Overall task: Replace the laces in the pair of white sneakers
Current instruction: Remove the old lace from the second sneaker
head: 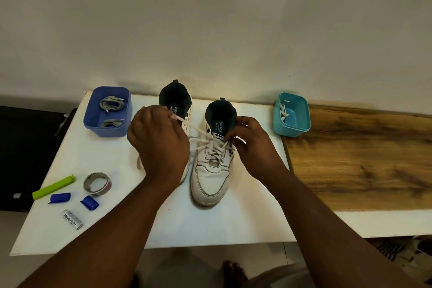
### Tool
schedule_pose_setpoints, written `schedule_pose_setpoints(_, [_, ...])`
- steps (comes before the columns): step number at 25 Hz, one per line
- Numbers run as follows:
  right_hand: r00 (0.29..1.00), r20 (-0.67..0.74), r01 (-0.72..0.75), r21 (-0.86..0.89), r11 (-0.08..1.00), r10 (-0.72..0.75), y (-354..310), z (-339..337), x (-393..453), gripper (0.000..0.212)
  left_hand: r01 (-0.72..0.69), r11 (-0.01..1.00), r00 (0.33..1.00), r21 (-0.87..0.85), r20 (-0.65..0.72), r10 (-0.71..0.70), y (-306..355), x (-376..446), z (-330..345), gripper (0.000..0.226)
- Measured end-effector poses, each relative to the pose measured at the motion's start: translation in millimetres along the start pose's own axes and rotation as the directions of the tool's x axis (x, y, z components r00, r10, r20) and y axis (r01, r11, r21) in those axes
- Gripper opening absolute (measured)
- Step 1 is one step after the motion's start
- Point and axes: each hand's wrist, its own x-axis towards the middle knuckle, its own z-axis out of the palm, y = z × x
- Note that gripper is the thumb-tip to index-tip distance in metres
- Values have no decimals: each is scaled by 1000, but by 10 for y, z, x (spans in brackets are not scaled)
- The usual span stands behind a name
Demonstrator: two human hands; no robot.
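Two bare forearms, no sleeves, hands (159, 145) without rings or watch.

The sneakers (211, 170) are coloured white with dark linings; the lace (205, 140) is white. Grey laces (111, 103) are contained in the blue tub (93, 124), white ones in the teal tub (301, 124). The table (105, 224) is white, adjoined by wood-grain brown.

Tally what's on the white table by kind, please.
Sneakers: 2
Tubs: 2, blue and teal
Blue caps: 2
Tape roll: 1
Green clip: 1
Battery: 1
Total: 9
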Motion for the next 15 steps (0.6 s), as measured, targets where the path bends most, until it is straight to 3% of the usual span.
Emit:
schedule_pose_setpoints(2, [1000, -9, 3, 3, 1000, -3, 8, 6, 0, 28, 100, 994, 992, -44, -68, -103, -28, 82, -51, 24])
schedule_pose_setpoints(4, [1000, -16, -3, 21, 1000, 4, 13, 4, 2, 29, 117, 993, 991, 2, -67, -117, -36, 86, -71, 24])
schedule_pose_setpoints(8, [1000, 18, -11, 9, 1000, 11, -2, 17, 2, 26, -120, 985, 986, 121, 131, 104, 60, -120, -31, 25])
schedule_pose_setpoints(12, [999, 30, -20, 41, 999, 19, -16, 3, -29, 18, -173, 960, 977, 218, 161, 140, 29, -62, -78, 26])
schedule_pose_setpoints(15, [998, 61, 24, -119, 993, -17, -70, 53, -46, 25, -269, 955, 948, 121, 207, 241, 76, -106, -37, 56])
